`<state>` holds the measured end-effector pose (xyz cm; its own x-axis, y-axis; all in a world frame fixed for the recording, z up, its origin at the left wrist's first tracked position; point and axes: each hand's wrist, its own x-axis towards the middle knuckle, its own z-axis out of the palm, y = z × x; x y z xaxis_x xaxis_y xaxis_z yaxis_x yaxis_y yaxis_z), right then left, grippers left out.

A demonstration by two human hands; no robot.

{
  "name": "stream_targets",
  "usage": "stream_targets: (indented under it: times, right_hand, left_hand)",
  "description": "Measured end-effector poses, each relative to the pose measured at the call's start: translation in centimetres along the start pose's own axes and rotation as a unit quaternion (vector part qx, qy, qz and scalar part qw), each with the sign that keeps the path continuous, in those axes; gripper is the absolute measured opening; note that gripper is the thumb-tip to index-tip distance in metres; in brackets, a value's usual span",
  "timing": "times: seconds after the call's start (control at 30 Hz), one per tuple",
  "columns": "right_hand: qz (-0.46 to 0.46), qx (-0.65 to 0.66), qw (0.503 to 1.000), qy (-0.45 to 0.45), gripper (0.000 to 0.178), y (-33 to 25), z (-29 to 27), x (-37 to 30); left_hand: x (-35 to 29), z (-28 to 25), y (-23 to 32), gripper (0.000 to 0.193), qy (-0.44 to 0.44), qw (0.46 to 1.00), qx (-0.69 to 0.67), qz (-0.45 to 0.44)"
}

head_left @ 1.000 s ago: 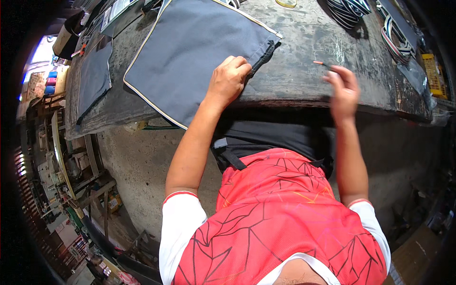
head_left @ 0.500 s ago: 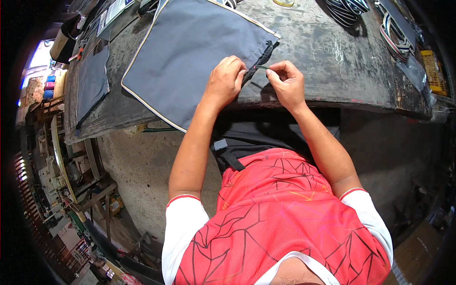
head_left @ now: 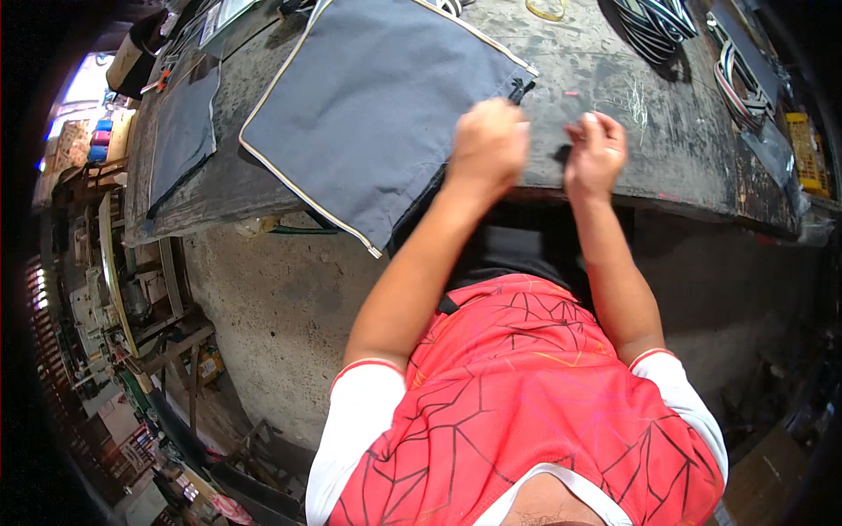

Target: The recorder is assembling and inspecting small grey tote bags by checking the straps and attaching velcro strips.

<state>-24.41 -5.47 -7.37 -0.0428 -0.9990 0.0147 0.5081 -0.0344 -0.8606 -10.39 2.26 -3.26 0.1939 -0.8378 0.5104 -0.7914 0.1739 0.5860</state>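
Note:
A grey fabric panel [head_left: 377,105] with pale piping lies over the table's front edge, one corner hanging down. Black edging [head_left: 521,89] runs along its right side and bunches near the upper corner. Over that side is my left hand [head_left: 491,147], closed and blurred by motion. Its fingers are curled, and whatever they grip is hidden. Apart from the panel, to the right, my right hand [head_left: 598,156] is raised above the table edge. Thumb and fingers are drawn together there; anything between them is too small to make out.
The worn dark table [head_left: 605,53] holds pale loose threads [head_left: 637,103] and a small pink bit [head_left: 571,93]. Striped webbing coils [head_left: 653,26] lie at the far right, near a yellow crate [head_left: 805,153]. Another grey fabric piece [head_left: 184,131] is at the left.
Both hands have moved right, and the gap between them is wider. The thin dark strip earlier pinched by my right hand no longer shows. The pink bit has come into sight.

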Motion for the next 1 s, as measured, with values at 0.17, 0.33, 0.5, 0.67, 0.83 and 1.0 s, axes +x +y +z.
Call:
stream_targets:
  times: [0.17,0.33,0.5,0.67,0.83,1.0]
  right_hand:
    - [-0.115,0.032,0.988,0.097,0.011,-6.1,-6.2,3.9]
    - [-0.144,-0.051,0.981,0.116,0.009,-10.1,-13.5,3.3]
    - [-0.061,-0.054,0.992,0.095,0.013,-8.0,-11.8,-0.5]
    - [-0.014,-0.095,0.993,-0.064,0.013,-4.7,-3.2,-1.3]
    - [-0.004,-0.076,0.988,-0.136,0.01,-3.0,1.5,-2.5]
    - [0.016,-0.107,0.988,-0.112,0.01,-1.8,0.6,-3.3]
  left_hand:
    - [4.9,11.6,3.4,0.016,-0.038,0.989,0.113,0.084]
    - [2.9,7.8,4.3,0.035,-0.038,0.996,0.047,0.071]
    - [-2.4,-5.0,-2.7,0.037,-0.107,0.988,0.112,0.026]
    - [-2.8,-7.2,-5.6,0.018,-0.17,0.985,0.0,0.007]
    - [-1.5,-6.7,-4.9,0.017,-0.168,0.985,-0.027,-0.011]
    - [-0.7,-6.4,-6.1,0.009,-0.227,0.97,0.047,0.079]
